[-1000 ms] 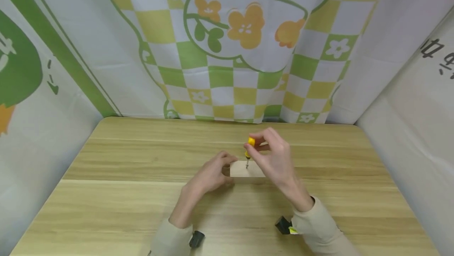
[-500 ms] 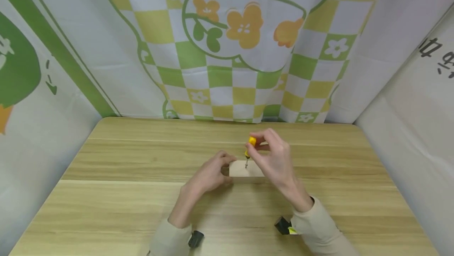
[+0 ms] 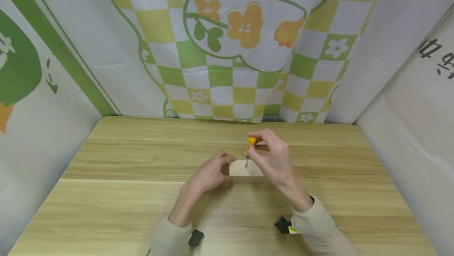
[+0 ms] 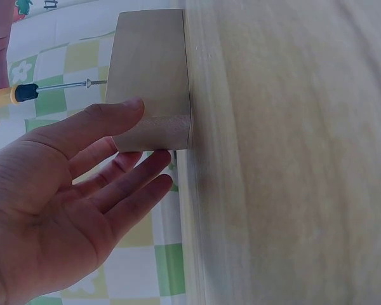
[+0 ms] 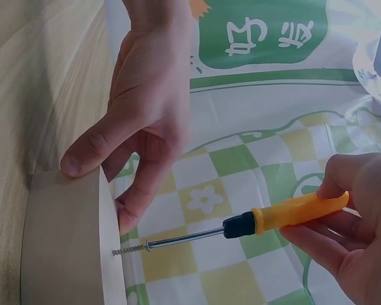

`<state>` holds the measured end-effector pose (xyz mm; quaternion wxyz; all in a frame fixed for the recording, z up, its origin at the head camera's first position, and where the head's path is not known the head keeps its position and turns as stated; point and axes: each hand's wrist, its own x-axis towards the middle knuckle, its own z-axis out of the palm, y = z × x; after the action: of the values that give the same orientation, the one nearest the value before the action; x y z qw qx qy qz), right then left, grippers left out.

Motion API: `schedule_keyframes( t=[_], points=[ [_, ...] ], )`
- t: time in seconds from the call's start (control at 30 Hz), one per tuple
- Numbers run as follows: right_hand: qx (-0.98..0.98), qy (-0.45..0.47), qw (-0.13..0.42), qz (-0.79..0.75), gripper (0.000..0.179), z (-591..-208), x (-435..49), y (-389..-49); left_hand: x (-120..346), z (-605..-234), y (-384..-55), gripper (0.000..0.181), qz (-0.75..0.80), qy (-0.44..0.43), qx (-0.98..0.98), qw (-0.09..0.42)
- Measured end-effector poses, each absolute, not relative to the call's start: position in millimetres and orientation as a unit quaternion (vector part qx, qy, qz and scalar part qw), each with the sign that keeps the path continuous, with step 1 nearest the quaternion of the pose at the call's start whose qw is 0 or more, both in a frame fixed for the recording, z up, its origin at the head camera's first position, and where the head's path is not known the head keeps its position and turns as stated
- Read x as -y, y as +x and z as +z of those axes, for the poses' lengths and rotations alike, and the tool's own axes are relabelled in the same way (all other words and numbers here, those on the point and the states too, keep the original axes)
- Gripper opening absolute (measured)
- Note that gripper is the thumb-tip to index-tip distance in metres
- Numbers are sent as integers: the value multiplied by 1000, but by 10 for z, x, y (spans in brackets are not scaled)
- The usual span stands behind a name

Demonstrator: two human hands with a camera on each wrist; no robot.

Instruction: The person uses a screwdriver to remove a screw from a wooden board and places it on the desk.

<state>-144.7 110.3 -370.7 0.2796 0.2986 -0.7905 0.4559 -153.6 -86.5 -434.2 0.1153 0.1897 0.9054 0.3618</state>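
A pale wooden block point(image 3: 238, 169) lies on the table in front of the person. My left hand point(image 3: 211, 172) grips its left end, thumb on the near face and fingers at the far side, as the left wrist view also shows. A screw point(image 5: 128, 250) stands in the block's top face, with much of its thread still visible above the wood. My right hand point(image 3: 274, 155) pinches the yellow handle of a screwdriver point(image 5: 298, 211) between thumb and fingers. The screwdriver's steel shaft points down, its tip at the screw's head.
The block rests on a wood-grain table point(image 3: 124, 204). Behind it hangs a checked, flower-printed curtain point(image 3: 244, 62), with white fabric walls at both sides. Black devices point(image 3: 282, 225) sit at the sleeve cuffs.
The right thumb and fingers have shifted slightly around the screwdriver's handle. The left hand and the block stay nearly where they were.
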Motion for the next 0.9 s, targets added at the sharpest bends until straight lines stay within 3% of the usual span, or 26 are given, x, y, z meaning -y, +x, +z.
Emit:
schedule_keyframes(
  t=[0.4, 0.9],
  points=[
    [805, 299, 259, 442, 30, -3720, -1103, -1439, 867, -4342, -1525, 64, 366, 185, -905, 118],
    [816, 270, 295, 419, 32, -3747, -1041, -1441, 870, -4358, -1533, 62, 366, 187, -905, 114]
  ],
)
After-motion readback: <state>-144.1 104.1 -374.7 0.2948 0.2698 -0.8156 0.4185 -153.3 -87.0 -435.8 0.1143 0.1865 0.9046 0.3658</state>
